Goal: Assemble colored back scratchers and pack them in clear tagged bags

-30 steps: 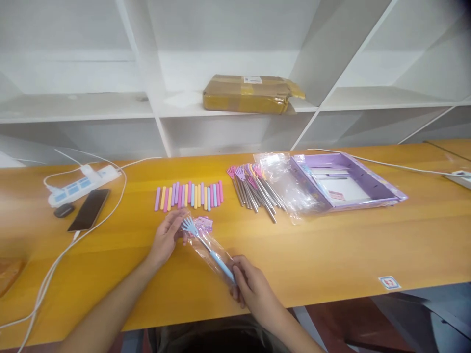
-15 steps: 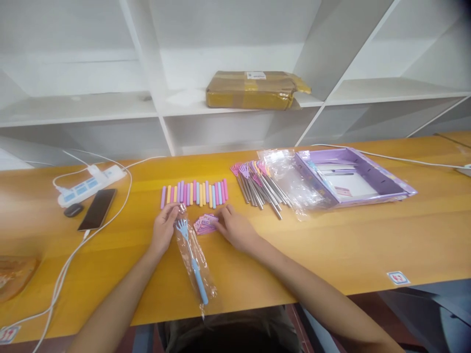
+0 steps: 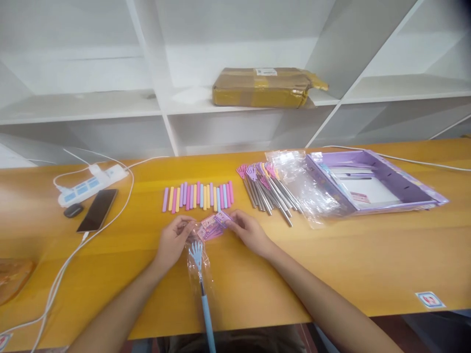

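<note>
My left hand (image 3: 174, 240) pinches the top end of a clear plastic bag (image 3: 206, 279). Inside the bag lies a blue back scratcher (image 3: 206, 314) with a hand-shaped head and a metal shaft, its handle reaching past the table's front edge. Between my hands a small pile of pink and purple printed cards (image 3: 210, 228) rests on the table. My right hand (image 3: 248, 232) has its thumb and fingers closed on one purple card (image 3: 222, 218) at the pile's right side. Behind the cards runs a row of pastel handle tubes (image 3: 198, 196).
Back scratchers with metal shafts (image 3: 270, 189) are heaped right of the tubes. Next to them are clear bags (image 3: 312, 201) and a purple box (image 3: 401, 189). A phone (image 3: 97, 210), a power strip (image 3: 91, 185) and white cables stand left. A taped carton (image 3: 261, 88) sits on the shelf.
My right hand has lifted a card from the pile. My left hand has brought the bag's top end closer to the cards, and the bagged back scratcher has shifted towards me.
</note>
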